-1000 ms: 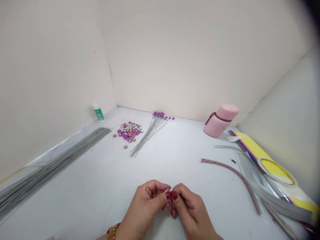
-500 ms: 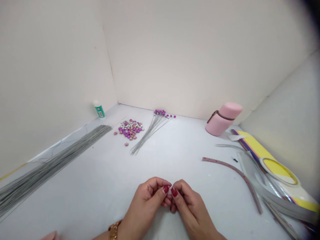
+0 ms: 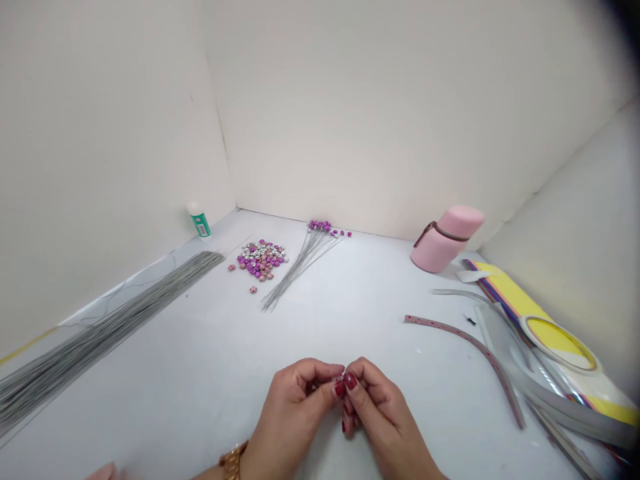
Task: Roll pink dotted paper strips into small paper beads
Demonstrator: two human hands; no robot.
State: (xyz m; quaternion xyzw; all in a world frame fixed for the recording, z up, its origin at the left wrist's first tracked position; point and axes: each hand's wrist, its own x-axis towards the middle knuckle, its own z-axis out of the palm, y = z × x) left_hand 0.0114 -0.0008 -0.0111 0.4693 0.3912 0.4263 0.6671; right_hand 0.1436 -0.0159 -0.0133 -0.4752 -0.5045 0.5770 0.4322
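Observation:
My left hand point(image 3: 300, 407) and my right hand point(image 3: 377, 410) meet low in the middle, just above the table. Their thumbs and fingertips pinch together on a small pinkish paper star point(image 3: 339, 379), mostly hidden by the fingers. Beyond them lies a heap of folded paper stars point(image 3: 261, 259) in purple, silver and pink. Next to that heap rests a bunch of thin wires tipped with purple stars point(image 3: 320, 225). To the right, a curved pink paper strip point(image 3: 465, 335) with red spots lies flat.
A long bundle of grey wires point(image 3: 115, 327) runs along the left wall, near a green-and-white glue bottle point(image 3: 201, 223). At the right stand a pink flask point(image 3: 447, 239), a roll of tape point(image 3: 560, 343) and yellow-edged paper strips point(image 3: 515, 287).
The fingertips have shifted around the paper star, and less of it shows now. My left thumb has moved slightly down and right. The things on the table have stayed put.

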